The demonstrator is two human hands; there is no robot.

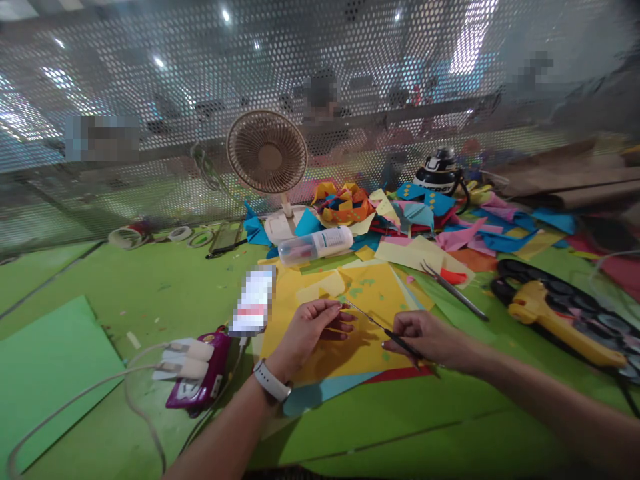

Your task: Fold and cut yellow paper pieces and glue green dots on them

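Observation:
My left hand [323, 323] hovers over a stack of yellow paper [370, 287], thumb and index finger pinched. A tiny thing may be at its fingertips, too small to make out. In my right hand [423, 337] is a slim black tool with a thin metal tip [387, 330], its kind unclear. That tip points left and reaches close to the left fingertips. Small green pieces [369, 293] are scattered on the yellow paper, and a pale yellow slip [320, 285] lies behind my left hand. Light blue paper [330, 393] sticks out under the stack.
A phone [254, 300] and a purple power block [200, 373] with cables stand left. Behind are a fan [267, 153], a clear bottle [316, 245] and colored paper scraps [415, 213]. Metal tweezers [455, 292] and a yellow-handled glue gun [565, 323] lie right.

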